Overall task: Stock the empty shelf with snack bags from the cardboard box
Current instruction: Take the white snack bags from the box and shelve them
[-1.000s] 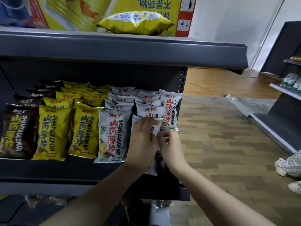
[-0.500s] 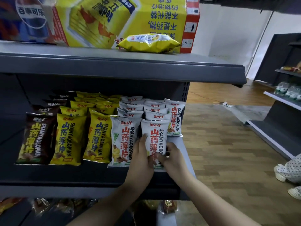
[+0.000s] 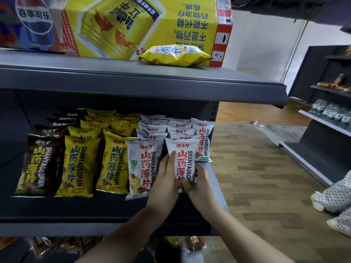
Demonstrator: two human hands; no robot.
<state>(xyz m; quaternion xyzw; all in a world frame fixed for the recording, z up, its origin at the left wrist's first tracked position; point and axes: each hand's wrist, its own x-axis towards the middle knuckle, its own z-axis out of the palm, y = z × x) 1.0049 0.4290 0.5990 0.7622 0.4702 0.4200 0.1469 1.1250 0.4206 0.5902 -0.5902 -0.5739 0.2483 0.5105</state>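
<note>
A white snack bag (image 3: 183,156) with red lettering stands upright at the front right of the dark shelf (image 3: 114,205). My left hand (image 3: 165,179) presses its left side, one finger lying up the bag's face. My right hand (image 3: 195,185) grips its bottom right corner. Rows of white bags (image 3: 142,164), yellow bags (image 3: 79,166) and brown bags (image 3: 36,164) fill the shelf to the left and behind. A lone yellow bag (image 3: 175,55) lies flat on the upper shelf (image 3: 133,82) in front of a yellow cardboard box (image 3: 144,25).
A blue cola carton (image 3: 28,23) stands left of the yellow box. More packets lie on the lowest shelf (image 3: 57,245). Wooden floor (image 3: 256,177) opens to the right, where another shelving unit (image 3: 322,130) stands and a person's legs and shoes (image 3: 336,205) show at the edge.
The white bag has been raised from leaning under my hands to standing upright in the front row. My view has tilted up, showing more of the boxes on top.
</note>
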